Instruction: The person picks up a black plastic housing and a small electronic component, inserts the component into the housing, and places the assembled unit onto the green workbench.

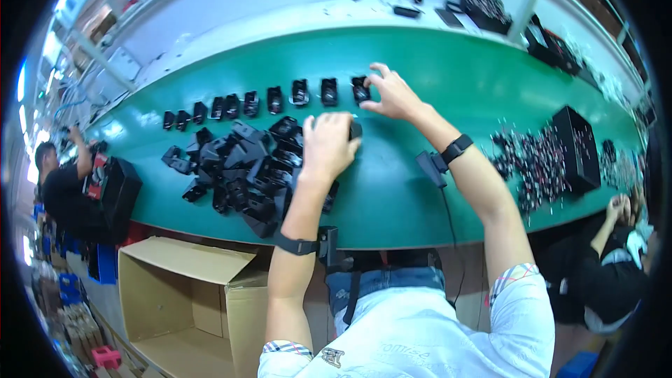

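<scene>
A heap of black plastic parts (245,168) lies on the green belt (448,77) in front of me. Beyond it, several single black parts stand in a row (274,99) across the belt. My right hand (392,92) reaches to the right end of that row, its fingertips on the last black part (360,89). My left hand (327,143) is closed over another black part (355,129) at the right edge of the heap. Both wrists wear black bands.
A pile of small dark pieces (532,161) and a black box (575,145) lie to the right. An open cardboard box (189,294) stands below the belt on the left. Other people work at the far left (59,189) and far right (616,252).
</scene>
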